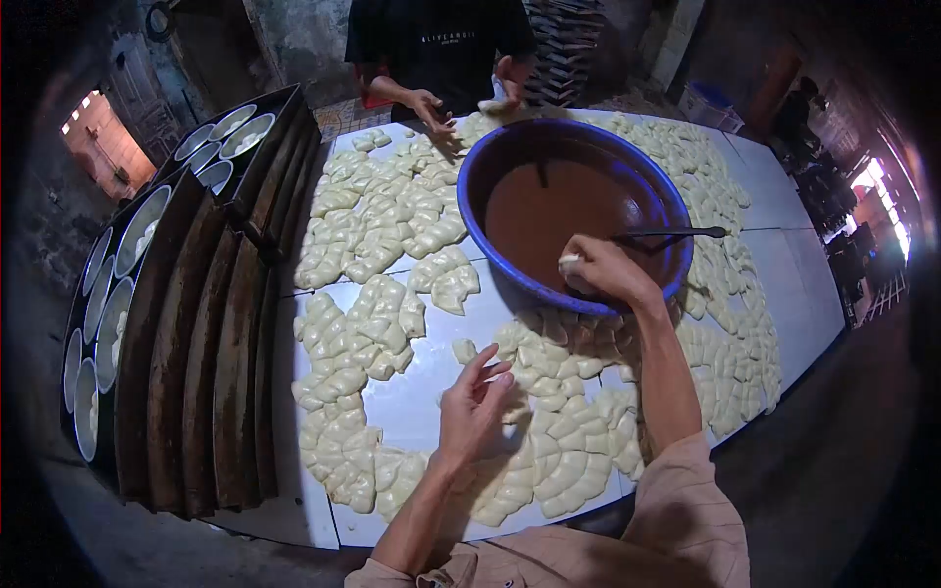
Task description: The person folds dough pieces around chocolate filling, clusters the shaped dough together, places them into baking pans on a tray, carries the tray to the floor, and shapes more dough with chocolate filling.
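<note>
My right hand (606,267) is closed over the near side of a blue basin (476,245), with a pale dough piece (570,263) showing at its fingers. Brown filling (539,211) lies in the basin, and a dark-handled utensil (676,233) rests across the right rim. My left hand (472,407) hovers low over the table, fingers apart, holding nothing. Beside its fingertips lies a small loose dough piece (464,350). Flattened dough pieces (569,461) are spread in joined patches around both hands.
Stacked dark trays (211,363) with round metal tins (115,333) stand along the left side of the white table (412,407). Across the table, a person in a dark shirt (441,44) has both hands over the dough, near the basin.
</note>
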The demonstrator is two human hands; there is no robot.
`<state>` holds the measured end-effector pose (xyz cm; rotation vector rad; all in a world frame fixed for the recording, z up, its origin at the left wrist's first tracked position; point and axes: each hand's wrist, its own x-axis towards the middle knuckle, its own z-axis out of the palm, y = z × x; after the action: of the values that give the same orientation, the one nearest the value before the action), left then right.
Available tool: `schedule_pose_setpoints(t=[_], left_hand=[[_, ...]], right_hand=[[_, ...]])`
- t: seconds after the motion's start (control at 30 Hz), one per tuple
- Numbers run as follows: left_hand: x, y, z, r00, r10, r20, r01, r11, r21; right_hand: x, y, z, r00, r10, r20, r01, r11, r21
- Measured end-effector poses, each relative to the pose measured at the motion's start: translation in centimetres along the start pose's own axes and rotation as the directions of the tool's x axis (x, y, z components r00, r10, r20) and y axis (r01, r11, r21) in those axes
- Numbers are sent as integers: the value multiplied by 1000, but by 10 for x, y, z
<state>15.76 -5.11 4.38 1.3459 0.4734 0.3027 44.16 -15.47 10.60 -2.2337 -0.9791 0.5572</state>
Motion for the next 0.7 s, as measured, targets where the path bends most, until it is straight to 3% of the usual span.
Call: schedule_pose_setpoints(t=[0.07,0.1,0.2,0.23,0.33,0.37,0.47,0.53,0.6,0.7], left_hand=[[-1,-2,-9,1000,-30,4,30,999,40],[-4,-3,-12,1000,-19,16,18,998,52],[-13,-1,-19,995,-87,47,84,995,56],[-13,-2,-19,994,-105,28,104,994,33],[-4,1,-11,996,-91,17,90,996,8],[-2,9,-6,996,-82,29,81,996,38],[16,9,9,995,-27,99,32,998,-54],[21,14,18,988,3,152,39,961,-274],[20,14,20,983,-80,164,152,854,-498],[13,1,6,976,-172,136,219,714,-665]], right_hand=[[15,12,6,978,50,203,10,959,-284],[13,8,12,975,-15,224,87,944,-317],[5,-7,0,982,-17,186,31,997,-69],[6,-7,-2,974,71,216,-96,990,104],[-3,-9,6,995,-9,98,-32,916,399],[-8,-21,6,996,20,91,-70,807,587],[-34,-57,18,999,12,48,-47,521,852],[-45,-63,42,997,-39,68,-48,375,926],[-53,-66,72,998,-14,67,-59,311,949],[-66,-70,106,997,32,74,-80,282,956]])
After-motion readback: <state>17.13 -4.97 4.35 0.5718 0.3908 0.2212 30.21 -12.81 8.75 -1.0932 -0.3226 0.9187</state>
